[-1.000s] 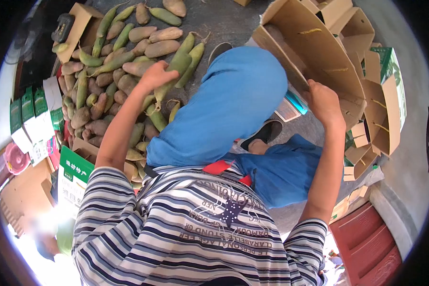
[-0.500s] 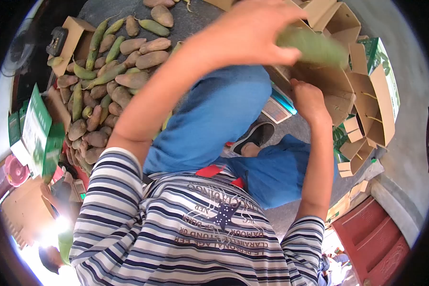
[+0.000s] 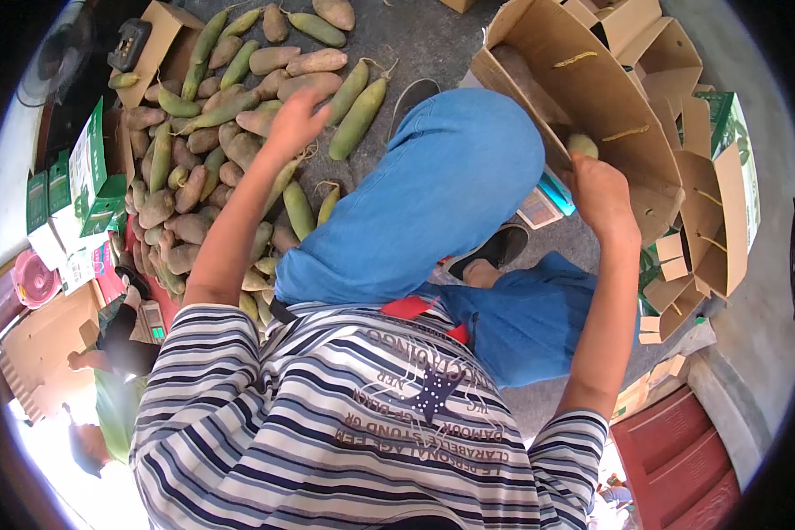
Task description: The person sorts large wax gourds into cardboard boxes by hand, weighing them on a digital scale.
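Where the left hand reaches, long green radishes, plump, smooth, tapered

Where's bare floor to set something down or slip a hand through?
Bare floor lies between the long green vegetables and the big open box. Crowded: the vegetable pile by the left hand, and the cartons right of that box.

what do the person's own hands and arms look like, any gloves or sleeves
Both the left hand and the right hand are bare, with no gloves, and no watch or bracelet shows. The forearms are uncovered too. Short, loose sleeves of a striped fabric shirt in white, grey and dark navy end around the elbows.
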Available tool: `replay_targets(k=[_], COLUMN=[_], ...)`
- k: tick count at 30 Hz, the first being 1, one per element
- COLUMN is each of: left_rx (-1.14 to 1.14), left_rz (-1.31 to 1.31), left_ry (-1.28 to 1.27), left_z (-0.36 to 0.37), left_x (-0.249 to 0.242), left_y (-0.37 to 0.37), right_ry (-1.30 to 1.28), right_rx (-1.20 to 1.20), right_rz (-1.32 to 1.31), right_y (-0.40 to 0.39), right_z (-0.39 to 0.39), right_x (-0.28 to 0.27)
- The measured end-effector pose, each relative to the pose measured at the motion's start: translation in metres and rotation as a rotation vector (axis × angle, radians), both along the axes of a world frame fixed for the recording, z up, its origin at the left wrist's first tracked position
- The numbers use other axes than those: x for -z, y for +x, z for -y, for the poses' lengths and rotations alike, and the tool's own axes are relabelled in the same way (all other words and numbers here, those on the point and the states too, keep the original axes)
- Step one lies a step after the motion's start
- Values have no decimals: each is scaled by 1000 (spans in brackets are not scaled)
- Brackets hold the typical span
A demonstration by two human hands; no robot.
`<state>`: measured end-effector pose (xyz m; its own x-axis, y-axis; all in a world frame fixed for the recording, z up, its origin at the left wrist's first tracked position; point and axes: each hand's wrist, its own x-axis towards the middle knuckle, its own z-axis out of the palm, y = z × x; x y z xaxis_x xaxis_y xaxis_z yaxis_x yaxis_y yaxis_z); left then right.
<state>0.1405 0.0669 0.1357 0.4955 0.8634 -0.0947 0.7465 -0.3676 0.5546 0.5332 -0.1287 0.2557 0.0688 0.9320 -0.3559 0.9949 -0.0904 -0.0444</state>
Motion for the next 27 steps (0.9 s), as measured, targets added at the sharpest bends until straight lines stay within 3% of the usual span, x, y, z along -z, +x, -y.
replay_targets(k=[3,7,9,12,14,19,22,26,27], left_rx=[-69,-174,-221,-368,-395,-356,-337,-301,-412], left_rz=[-533,-865,-844,-876,-913,-1003,-930,-482,-369], left_ry=[-130,-369,-485,-488,-367,-300,-282,-303,-347], left_z=[8,35,53,80,87,92,95,93,91], left_x=[35,88,129,108,127,102,98,131,122], left_y=[-70,-139,-185,-177,-186,-153,-139,-138,-120], right_ry=[20,30,26,13,-30,7,-34,35,34], right_rx=[-23,0,4,12,40,48,57,38,42], right_rz=[0,23,25,18,22,17,40,13,10], right_y=[-2,-1,-2,-2,3,5,2,5,5], right_z=[2,-1,-2,-4,-4,-2,-4,0,0], right_x=[-2,-2,-2,-3,3,7,4,10,10])
